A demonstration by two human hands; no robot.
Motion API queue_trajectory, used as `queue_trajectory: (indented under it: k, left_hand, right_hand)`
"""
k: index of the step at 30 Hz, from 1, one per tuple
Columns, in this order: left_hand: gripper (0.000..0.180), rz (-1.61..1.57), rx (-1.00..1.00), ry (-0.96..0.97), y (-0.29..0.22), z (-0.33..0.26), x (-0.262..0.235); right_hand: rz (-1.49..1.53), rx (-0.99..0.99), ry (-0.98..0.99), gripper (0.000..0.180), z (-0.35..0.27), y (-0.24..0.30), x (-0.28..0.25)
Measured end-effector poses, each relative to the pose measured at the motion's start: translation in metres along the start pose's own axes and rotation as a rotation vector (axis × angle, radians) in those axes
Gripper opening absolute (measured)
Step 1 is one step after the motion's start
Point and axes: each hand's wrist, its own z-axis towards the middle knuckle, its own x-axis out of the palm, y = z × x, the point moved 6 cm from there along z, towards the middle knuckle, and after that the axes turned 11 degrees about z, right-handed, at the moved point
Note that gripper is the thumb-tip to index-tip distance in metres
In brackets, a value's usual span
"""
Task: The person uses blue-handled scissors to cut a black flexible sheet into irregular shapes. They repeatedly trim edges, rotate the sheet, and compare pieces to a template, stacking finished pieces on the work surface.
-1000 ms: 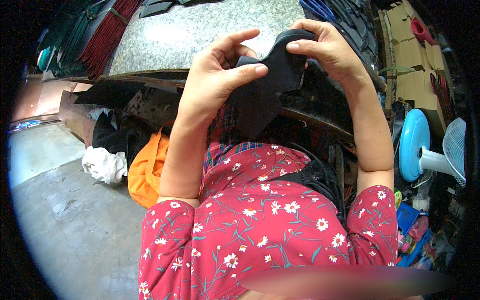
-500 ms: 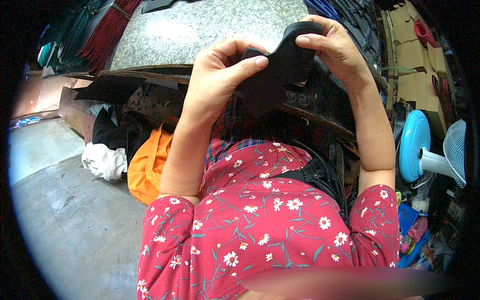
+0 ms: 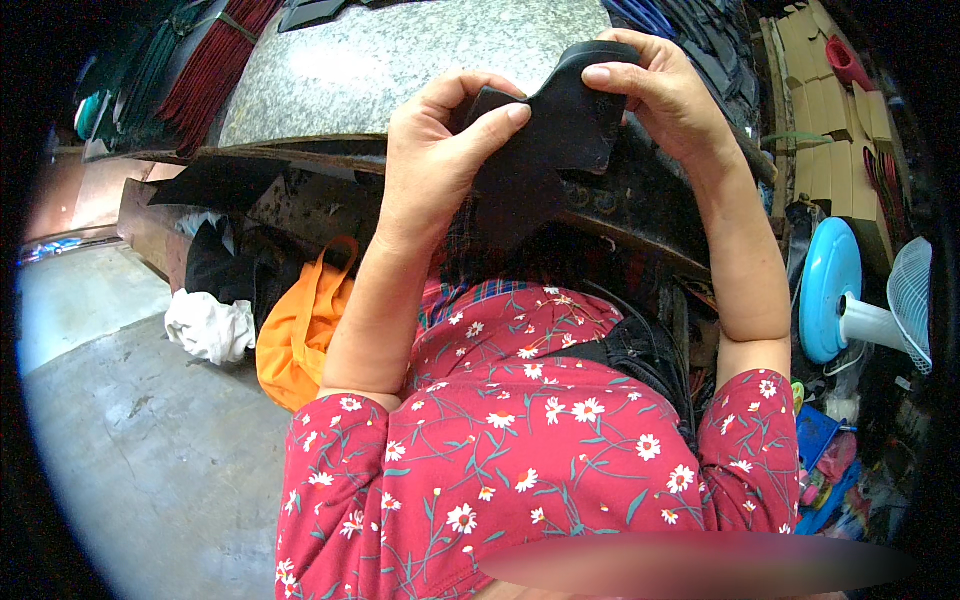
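Observation:
A black, flexible sheet-like piece [image 3: 562,125] is held up between my two hands, in front of the near edge of a speckled stone tabletop [image 3: 330,85]. Its top edge dips in the middle and bulges into a rounded curve toward the right. My left hand [image 3: 450,125] pinches the left end between thumb and fingers. With thumb on the near face and fingers behind, my right hand [image 3: 655,90] grips the curved right end. The lower part of the piece blends into the dark space under the table, so its full outline is hard to make out.
Bundles of dark red cords [image 3: 220,75] lie at the tabletop's left, dark flat strips [image 3: 705,55] at its right. An orange bag [image 3: 305,340] and white cloth [image 3: 212,325] are at lower left. A blue and white fan [image 3: 832,290] and stacked tan pieces [image 3: 825,125] stand right.
Both hands have shifted very slightly to the left with the black piece. Its lower right part now shows more below my right hand. The grip of each hand is unchanged.

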Motion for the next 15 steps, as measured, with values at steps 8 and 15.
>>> queue_trajectory:
  k: [8, 15]
  left_hand:
    - [0.013, 0.07, 0.036, -0.056, 0.003, 0.001, -0.005]
    - [0.015, -0.024, 0.014, -0.068, 0.008, 0.001, -0.009]
  right_hand:
    - [-0.012, -0.023, -0.016, 0.018, 0.001, 0.001, 0.0]
    - [-0.028, 0.031, 0.052, 0.018, -0.002, 0.007, 0.013]
